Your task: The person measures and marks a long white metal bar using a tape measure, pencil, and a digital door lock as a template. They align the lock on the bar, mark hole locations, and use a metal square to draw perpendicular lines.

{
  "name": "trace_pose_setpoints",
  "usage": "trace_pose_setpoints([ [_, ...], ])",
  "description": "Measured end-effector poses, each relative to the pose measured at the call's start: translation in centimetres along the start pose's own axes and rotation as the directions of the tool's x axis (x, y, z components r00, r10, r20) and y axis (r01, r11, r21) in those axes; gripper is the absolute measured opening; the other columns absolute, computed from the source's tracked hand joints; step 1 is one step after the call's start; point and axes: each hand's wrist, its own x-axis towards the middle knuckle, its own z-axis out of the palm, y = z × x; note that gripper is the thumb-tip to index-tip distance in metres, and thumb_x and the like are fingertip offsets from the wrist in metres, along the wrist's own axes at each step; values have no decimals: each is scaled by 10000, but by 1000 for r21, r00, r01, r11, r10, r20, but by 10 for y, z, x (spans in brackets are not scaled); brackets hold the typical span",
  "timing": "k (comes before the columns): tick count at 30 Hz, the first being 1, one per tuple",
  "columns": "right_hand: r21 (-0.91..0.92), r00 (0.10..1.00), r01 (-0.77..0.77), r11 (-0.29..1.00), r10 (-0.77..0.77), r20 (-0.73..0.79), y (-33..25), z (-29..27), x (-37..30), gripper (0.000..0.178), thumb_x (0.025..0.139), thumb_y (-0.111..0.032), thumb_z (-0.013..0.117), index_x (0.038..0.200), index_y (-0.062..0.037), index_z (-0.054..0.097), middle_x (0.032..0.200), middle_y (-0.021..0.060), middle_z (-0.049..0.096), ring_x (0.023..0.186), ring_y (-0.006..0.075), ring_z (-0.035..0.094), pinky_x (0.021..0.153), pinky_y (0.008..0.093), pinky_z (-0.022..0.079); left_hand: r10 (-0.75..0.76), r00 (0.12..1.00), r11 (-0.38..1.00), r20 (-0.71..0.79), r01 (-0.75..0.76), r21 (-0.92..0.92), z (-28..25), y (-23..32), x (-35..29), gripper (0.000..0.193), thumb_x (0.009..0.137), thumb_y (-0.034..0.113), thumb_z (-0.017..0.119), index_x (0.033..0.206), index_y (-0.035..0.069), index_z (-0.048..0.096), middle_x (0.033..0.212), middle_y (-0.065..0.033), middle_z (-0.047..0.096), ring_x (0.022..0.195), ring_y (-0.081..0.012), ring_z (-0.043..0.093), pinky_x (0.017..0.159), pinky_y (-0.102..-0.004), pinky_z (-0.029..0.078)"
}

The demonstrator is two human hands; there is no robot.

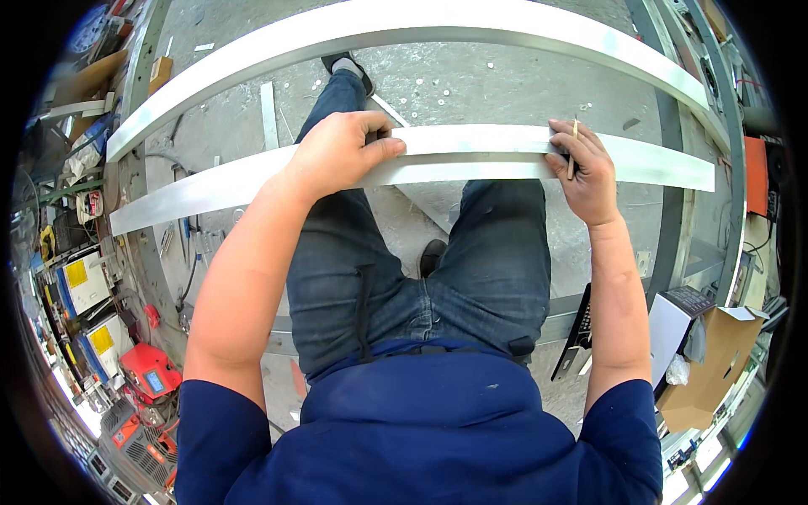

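A long silver metal bar [471, 168] lies crosswise in front of me, above my thighs. My left hand [347, 150] grips it left of the middle, with the thumb along its upper face and the fingers over the far edge. Toward the bar's right part, my right hand [585, 172] pinches a thin pencil-like stick [574, 145], yellowish at its upper end. The stick stands roughly upright between thumb and fingers, and those fingertips rest at the bar. Farther off, a second silver bar [404, 21] runs across parallel to the first.
Metal frame rails [673, 151] stand at both sides. Small washer-like discs [444, 93] and a metal strip [268, 116] lie on the concrete floor. An open cardboard box [715, 362] sits at the right, near a black keyboard [575, 332]. Red-and-grey machines [139, 438] fill the lower left.
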Motion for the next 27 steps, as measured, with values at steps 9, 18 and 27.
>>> trace_pose_setpoints([
  [9, 1, 1000, 3, 1000, -3, 5, -3, 0, 2, 221, 828, -65, 784, 1029, -33, 698, 1169, 118, 750, 1142, 346, 673, 1054, 447, 508, -20, 999, 995, 35, 24, -98, -2, -3, 3, 333, 927, 281, 765, 1133, 20, 751, 920, -95, 732, 865, -195, 633, 826, -350, 515],
  [18, 11, 1000, -16, 1000, 16, 4, -4, 0, 0, 231, 837, -63, 787, 1050, -31, 702, 1172, 115, 747, 1159, 347, 664, 1058, 449, 504, -110, 985, 993, 136, 103, 54, -14, 6, 15, 394, 880, 348, 800, 1045, -8, 751, 888, -132, 731, 828, -251, 647, 815, -374, 521],
  [27, 46, 995, -102, 994, 101, 25, -8, -10, -4, 386, 842, -35, 786, 1211, -40, 674, 1293, 121, 705, 1254, 342, 623, 1081, 409, 491, -149, 979, 979, 136, 127, 159, -20, 23, 15, 433, 867, 389, 798, 1015, -13, 736, 921, -194, 740, 894, -331, 714, 830, -410, 544],
])
